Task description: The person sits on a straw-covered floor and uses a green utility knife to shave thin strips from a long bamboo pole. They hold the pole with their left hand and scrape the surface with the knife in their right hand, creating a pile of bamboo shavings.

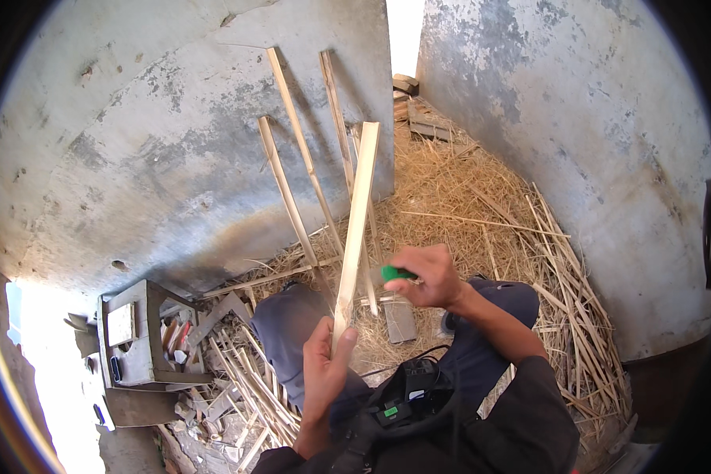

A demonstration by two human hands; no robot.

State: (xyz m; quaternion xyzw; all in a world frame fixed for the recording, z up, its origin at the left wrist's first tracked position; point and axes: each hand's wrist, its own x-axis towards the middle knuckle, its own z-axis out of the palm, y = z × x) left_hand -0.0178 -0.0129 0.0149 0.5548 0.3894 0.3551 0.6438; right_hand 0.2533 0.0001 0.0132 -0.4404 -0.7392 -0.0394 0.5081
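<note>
My left hand (326, 363) grips the lower end of a long pale split-wood or bamboo strip (359, 213), which slants up and away in front of me. Closed around a green-handled tool (395, 272), my right hand (433, 276) is just right of the strip. The tool's working end is blurred, so its kind and whether it touches the strip cannot be told. Beyond the strip, several similar strips (291, 110) lean on the wall. A flat grey block (400, 321) lies on the ground between my legs.
Pale shavings (442, 178) cover the ground ahead. Bundles of thin sticks lie right (577, 340) and left (253, 379) of my legs. At the left stands a worn wooden box stand (134, 347) with small items inside. Weathered walls (174, 118) rise around a narrow gap.
</note>
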